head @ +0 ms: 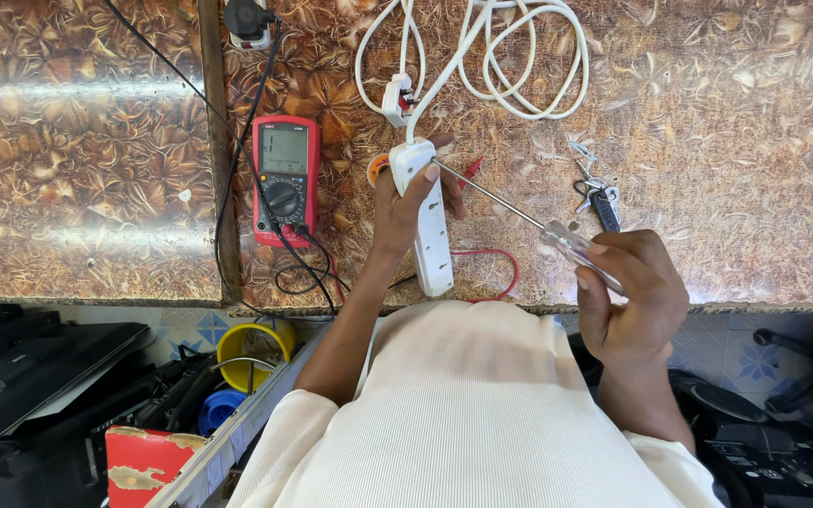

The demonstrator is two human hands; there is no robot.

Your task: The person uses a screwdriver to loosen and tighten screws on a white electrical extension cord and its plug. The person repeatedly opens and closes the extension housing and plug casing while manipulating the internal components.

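Observation:
My left hand (405,209) grips a white power strip (428,226), holding it upright over the brown patterned tabletop (708,141). The strip's white cable (519,56) loops at the back and ends in a white plug (398,99). In my right hand (630,293) is a screwdriver with a clear handle (576,246). Its long metal shaft runs up and left, and the tip touches the upper end of the strip near my left fingers.
A red multimeter (285,179) lies left of the strip with black and red leads (496,259) trailing off it. A bunch of keys (597,193) lies near the screwdriver. A black plug (248,21) sits at the back. Below the table edge are a yellow container (251,353) and dark equipment (30,376).

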